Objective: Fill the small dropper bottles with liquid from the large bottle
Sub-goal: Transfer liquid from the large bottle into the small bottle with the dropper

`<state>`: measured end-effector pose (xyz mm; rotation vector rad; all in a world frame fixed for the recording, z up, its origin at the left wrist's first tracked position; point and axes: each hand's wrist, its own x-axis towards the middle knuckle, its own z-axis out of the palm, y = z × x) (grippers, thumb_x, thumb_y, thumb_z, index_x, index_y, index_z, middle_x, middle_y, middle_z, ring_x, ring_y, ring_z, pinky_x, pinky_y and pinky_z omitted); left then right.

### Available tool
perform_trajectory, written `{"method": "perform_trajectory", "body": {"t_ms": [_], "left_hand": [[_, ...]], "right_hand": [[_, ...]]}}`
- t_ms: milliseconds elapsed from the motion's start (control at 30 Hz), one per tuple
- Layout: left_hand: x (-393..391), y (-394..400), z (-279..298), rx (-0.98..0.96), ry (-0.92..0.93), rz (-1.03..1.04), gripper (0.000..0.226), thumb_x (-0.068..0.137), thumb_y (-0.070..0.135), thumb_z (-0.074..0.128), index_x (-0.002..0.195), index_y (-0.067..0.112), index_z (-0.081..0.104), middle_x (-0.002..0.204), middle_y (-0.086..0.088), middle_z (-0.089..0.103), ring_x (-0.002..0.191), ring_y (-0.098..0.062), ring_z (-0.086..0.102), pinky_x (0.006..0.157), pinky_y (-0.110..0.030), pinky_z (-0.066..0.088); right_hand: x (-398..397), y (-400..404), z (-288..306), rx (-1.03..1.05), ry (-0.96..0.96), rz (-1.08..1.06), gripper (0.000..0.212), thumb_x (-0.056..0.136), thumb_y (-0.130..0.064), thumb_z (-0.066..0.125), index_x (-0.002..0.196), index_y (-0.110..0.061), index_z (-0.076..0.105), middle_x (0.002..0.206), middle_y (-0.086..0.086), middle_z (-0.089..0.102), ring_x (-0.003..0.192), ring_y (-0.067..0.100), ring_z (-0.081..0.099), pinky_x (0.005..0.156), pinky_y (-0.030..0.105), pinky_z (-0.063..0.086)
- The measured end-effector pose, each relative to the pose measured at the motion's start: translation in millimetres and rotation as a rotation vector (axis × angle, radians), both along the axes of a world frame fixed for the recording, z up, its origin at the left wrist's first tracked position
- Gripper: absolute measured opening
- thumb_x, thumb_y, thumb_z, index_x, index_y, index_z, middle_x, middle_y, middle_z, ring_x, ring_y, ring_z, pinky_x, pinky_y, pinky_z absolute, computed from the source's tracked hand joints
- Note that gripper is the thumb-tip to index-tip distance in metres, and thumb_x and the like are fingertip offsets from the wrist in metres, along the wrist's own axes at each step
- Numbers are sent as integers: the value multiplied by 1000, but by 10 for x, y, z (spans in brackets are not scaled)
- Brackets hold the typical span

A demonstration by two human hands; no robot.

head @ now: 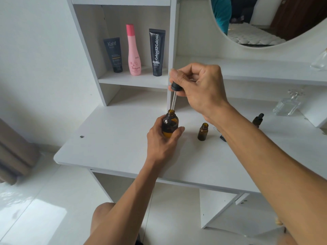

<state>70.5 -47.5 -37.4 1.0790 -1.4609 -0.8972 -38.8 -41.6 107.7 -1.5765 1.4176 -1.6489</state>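
Left hand [161, 138] grips large bottle [170, 124]; right hand [200, 89] pinches dropper [175, 93].

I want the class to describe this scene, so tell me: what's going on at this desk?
A person's left hand holds the large bottle on the desk. The right hand pinches a dropper, its tip at the bottle's mouth. A small bottle stands open nearby; another, capped, sits further right.

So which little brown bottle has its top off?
The small amber bottle standing open on the table beside the right forearm; the other small one, farther right, wears its black dropper cap.
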Motion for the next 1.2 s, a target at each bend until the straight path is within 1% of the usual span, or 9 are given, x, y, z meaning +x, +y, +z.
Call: {"method": "perform_trajectory", "body": {"t_ms": [133,300,467,700,867,967,1067,1133,1200], "left_hand": [[2,-5,-3,-3,-4,-2,36,83,29,82,115,21,65,84,9,69,71,-13,66,72,-27,53],[0,-18,-20,-13,-18,6,37,83,31,82,114,21,65,83,9,69,71,-15,67,72,-32,55],[4,-23,-26,-10,-16,-5,35,82,32,81,111,21,65,82,9,69,70,-15,65,72,-35,56],[4,-23,-27,-12,-22,-6,35,82,33,80,111,20,65,84,7,70,71,-15,66,72,-33,55],[9,-19,-23,-23,-32,-9,35,83,34,80,111,20,64,85,7,70,71,-16,66,73,-34,56],[8,-11,-6,-25,-40,4,35,83,32,82,112,20,65,84,10,69,71,-12,66,73,-28,53],[7,-2,6,-17,-36,14,35,84,30,82,113,20,65,85,10,70,73,-11,66,74,-28,54],[7,3,10,-8,-24,9,35,84,29,82,114,21,66,84,9,70,73,-12,66,73,-28,54],[8,10,12,-4,-18,5,35,84,28,82,114,21,66,84,9,70,72,-12,67,73,-29,54]], "right_hand": [[13,-3,-154,15,106,-14,23,89,-28,76,84,-6,74,75,7,76,69,17,76,68,32,62],[27,1,-275,25,134,-15,22,88,-28,76,81,-7,75,72,6,76,68,20,74,74,45,62],[35,20,-318,32,126,-17,23,88,-27,77,82,-5,75,72,7,75,66,19,74,73,46,62],[36,31,-330,39,115,-14,22,87,-27,77,82,-6,75,72,7,75,65,17,74,72,44,63],[38,53,-321,68,84,0,22,87,-29,77,86,-7,75,75,5,76,70,17,76,75,45,63],[29,60,-279,72,50,2,22,87,-29,77,88,-7,75,77,6,76,71,17,76,76,43,63],[17,64,-205,64,-11,2,22,88,-27,77,89,-5,73,79,11,76,70,19,77,71,41,64],[14,72,-141,49,-50,-6,21,88,-25,77,89,-4,73,79,13,76,70,22,77,62,32,61],[11,87,-77,26,-101,-2,20,88,-22,77,90,-3,72,81,17,76,72,25,77,58,25,58]]}}
